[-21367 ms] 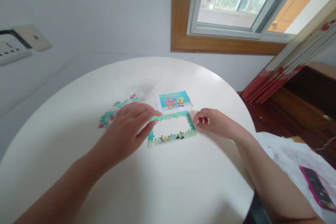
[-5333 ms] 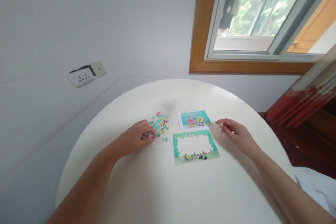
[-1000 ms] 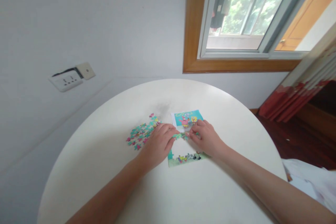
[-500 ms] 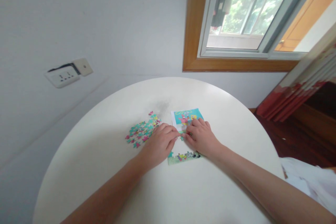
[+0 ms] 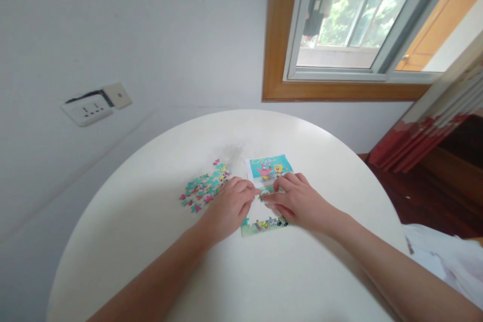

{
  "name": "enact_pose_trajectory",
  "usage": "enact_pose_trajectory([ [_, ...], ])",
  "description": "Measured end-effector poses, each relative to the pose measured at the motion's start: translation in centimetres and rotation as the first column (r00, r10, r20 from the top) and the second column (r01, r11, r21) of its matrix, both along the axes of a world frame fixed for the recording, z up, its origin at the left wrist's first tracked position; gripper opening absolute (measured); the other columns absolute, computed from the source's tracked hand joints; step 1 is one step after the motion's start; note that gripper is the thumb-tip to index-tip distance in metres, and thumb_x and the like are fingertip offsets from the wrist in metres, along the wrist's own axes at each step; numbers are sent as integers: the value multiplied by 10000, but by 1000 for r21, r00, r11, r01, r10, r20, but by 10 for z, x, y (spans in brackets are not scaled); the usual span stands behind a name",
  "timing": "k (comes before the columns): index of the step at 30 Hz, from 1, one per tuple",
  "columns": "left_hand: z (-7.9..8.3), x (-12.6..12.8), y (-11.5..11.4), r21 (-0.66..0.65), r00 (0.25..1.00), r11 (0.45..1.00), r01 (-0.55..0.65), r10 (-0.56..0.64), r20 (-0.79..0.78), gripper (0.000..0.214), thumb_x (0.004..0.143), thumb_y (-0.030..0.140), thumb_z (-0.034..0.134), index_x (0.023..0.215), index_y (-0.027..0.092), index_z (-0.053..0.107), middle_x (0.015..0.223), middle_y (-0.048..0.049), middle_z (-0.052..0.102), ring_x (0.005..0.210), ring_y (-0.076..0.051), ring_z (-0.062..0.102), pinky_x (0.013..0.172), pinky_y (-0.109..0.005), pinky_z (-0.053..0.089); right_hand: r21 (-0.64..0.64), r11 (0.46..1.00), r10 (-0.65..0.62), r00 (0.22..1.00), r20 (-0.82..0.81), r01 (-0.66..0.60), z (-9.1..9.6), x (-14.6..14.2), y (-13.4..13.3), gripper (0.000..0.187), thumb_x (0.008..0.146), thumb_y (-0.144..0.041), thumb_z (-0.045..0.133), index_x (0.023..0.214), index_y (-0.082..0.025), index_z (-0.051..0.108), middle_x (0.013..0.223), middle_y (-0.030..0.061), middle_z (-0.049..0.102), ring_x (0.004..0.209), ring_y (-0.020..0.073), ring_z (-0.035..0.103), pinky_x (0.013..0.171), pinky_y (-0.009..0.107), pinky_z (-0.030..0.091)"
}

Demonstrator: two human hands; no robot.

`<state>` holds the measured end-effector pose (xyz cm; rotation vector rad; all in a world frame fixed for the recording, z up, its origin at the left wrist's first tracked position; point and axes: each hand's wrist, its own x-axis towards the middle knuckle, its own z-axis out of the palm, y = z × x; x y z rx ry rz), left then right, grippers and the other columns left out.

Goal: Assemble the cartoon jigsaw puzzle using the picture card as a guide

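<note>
Fingers of left hand and right hand curl down, tips meeting at the far edge of the puzzle frame, mid table. Can't tell if a piece is pinched. Looks like thin card: light, bendy, slidey, so I'd hold it by the edges. Loose pieces sit just left.

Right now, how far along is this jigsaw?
Done: the green-edged rectangular jigsaw border lies on the round white table, its visible bottom strip joined. In hand: the left hand and right hand meet at its top edge, fingers on it; whether they pinch a piece is hidden. Left: the border's white middle is unfilled, and a heap of small teal and pink loose pieces lies beside it.
</note>
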<state>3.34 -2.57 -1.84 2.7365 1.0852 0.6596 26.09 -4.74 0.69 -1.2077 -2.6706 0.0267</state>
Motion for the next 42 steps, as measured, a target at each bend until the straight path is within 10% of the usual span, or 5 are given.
enact_pose_trajectory([
  [42, 0, 1, 0, 1, 999, 1000, -6, 6, -33, 273, 918, 132, 456, 1071, 219, 664, 1064, -60, 618, 1010, -221, 496, 911, -395, 413, -23, 1000, -9, 999, -45, 8, 3, 13, 7, 437, 883, -137, 521, 1250, -356, 615, 1085, 76, 551, 1011, 221, 464, 856, 354, 313],
])
